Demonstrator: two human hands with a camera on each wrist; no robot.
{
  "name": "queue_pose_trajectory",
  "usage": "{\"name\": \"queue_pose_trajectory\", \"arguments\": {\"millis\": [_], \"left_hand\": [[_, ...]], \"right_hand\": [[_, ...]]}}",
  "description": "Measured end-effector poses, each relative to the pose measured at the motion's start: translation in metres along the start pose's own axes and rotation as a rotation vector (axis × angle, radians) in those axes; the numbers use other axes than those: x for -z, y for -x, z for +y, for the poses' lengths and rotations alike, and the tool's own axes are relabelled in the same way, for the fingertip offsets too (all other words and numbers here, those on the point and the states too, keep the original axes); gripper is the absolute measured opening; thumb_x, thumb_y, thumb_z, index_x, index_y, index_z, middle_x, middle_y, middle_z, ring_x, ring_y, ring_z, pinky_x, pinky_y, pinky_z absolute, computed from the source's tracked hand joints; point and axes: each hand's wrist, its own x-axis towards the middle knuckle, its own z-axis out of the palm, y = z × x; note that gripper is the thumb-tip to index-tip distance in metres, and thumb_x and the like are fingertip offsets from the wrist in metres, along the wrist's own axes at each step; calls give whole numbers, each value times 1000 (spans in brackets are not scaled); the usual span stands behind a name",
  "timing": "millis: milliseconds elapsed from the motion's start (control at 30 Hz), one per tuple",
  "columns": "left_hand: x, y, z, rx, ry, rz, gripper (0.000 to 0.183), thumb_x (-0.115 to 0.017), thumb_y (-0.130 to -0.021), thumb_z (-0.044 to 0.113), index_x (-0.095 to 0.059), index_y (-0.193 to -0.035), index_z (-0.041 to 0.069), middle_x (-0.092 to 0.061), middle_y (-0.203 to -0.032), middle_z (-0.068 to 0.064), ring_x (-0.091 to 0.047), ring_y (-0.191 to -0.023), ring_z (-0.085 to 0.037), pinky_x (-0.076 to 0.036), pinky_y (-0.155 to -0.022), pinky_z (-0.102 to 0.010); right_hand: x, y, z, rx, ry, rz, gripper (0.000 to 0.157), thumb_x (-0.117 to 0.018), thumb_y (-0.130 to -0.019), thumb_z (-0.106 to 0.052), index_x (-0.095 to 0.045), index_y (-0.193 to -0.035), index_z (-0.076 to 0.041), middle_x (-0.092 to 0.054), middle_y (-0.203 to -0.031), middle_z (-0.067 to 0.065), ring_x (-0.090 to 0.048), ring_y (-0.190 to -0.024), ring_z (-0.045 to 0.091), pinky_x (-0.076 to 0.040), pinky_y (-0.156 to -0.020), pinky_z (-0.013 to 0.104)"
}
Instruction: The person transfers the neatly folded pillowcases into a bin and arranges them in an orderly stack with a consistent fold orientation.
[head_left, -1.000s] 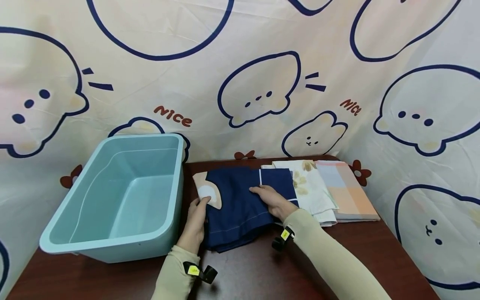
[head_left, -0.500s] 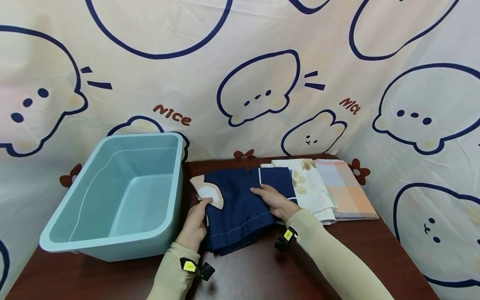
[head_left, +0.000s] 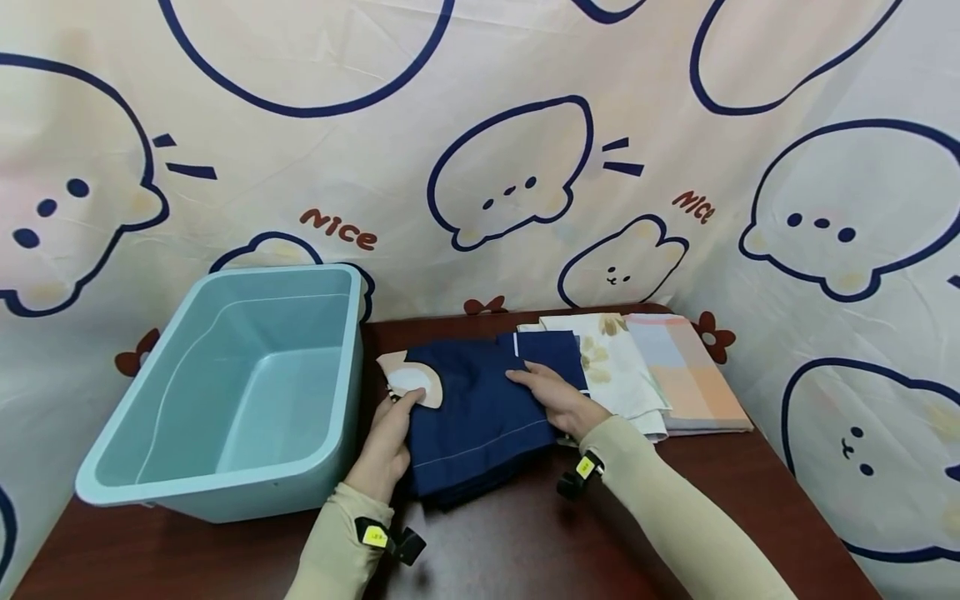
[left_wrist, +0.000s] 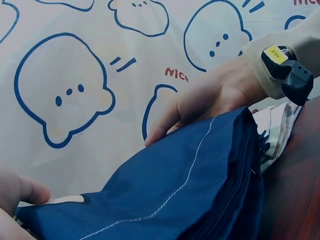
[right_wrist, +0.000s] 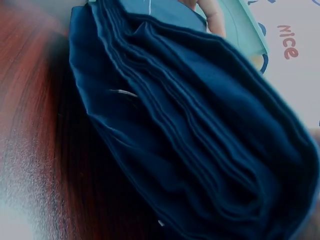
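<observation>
A folded navy cloth [head_left: 480, 425] with a beige-and-white patch [head_left: 412, 382] at its far left corner is held between both hands. My left hand [head_left: 386, 442] grips its left side, thumb on the patch and the other fingers mostly hidden beneath. On the right side, my right hand [head_left: 555, 400] holds it with the thumb on top; its other fingers are hidden. Several stacked layers of the navy cloth [right_wrist: 175, 100] show along its near edge in the right wrist view. In the left wrist view, the cloth [left_wrist: 165, 175] slopes up toward the right hand [left_wrist: 210, 100].
A light blue plastic tub [head_left: 225, 479] stands at the left, close to my left hand. Behind the right hand lie another navy piece [head_left: 551, 350] with white stripes, a white floral cloth [head_left: 611, 367] and a checked cloth [head_left: 693, 375] on the dark wooden table [head_left: 487, 550]. A printed curtain backs the table.
The right side of the navy cloth has shifted slightly right with my right hand. Its left corner has tilted and my left hand has moved slightly left. Both hands keep their hold.
</observation>
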Motion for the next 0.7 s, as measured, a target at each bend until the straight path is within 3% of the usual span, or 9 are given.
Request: {"name": "queue_pose_trajectory", "arguments": {"millis": [67, 200, 300, 467, 600, 700], "left_hand": [[0, 2, 2, -6, -3, 3, 54, -54, -102, 26, -36, -147, 4, -51, -130, -5, -60, -95, -7, -50, -85, -22], [-1, 6, 6, -13, 6, 4, 48, -56, -101, 24, -40, -143, 5, -58, -117, 1, -64, -90, -4, -52, -82, -20], [-2, 10, 8, -17, -2, 1, 47, -56, -101, 22, -42, -142, 5, -60, -110, 4, -65, -88, -4, -52, -81, -20], [-7, 14, 13, -32, -47, -3, 52, -58, -100, 22, -41, -145, 4, -59, -116, 1, -62, -93, -4, -50, -84, -19], [-12, 15, 18, -47, -76, -5, 41, -57, -100, 20, -48, -137, 5, -63, -106, 4, -63, -89, -5, -50, -83, -21], [-14, 17, 20, -57, -89, -17, 31, -57, -100, 19, -53, -128, 6, -64, -94, 8, -64, -83, -5, -51, -80, -22]], "right_hand": [[2, 2, -1, 3, -2, -2, 66, -49, -107, -29, -17, -162, -11, -47, -154, 16, -62, -124, 24, -52, -103, 37], [6, 6, -1, 13, -22, -24, 58, -48, -106, -25, -27, -158, -9, -50, -151, 18, -64, -120, 22, -54, -100, 39], [7, 12, 0, 8, -26, -3, 67, -49, -106, -29, -18, -161, -9, -46, -154, 17, -62, -124, 22, -53, -100, 38], [11, 21, 0, 22, -28, 33, 78, -49, -106, -39, -5, -163, -9, -48, -152, 16, -64, -119, 18, -51, -102, 36], [14, 27, -2, 47, -20, 20, 75, -49, -106, -40, -13, -161, -5, -66, -128, 7, -68, -102, 10, -53, -95, 32], [15, 30, -7, 57, -24, 7, 59, -48, -107, -38, -35, -151, -2, -71, -103, -3, -69, -91, 9, -56, -86, 29]]}}
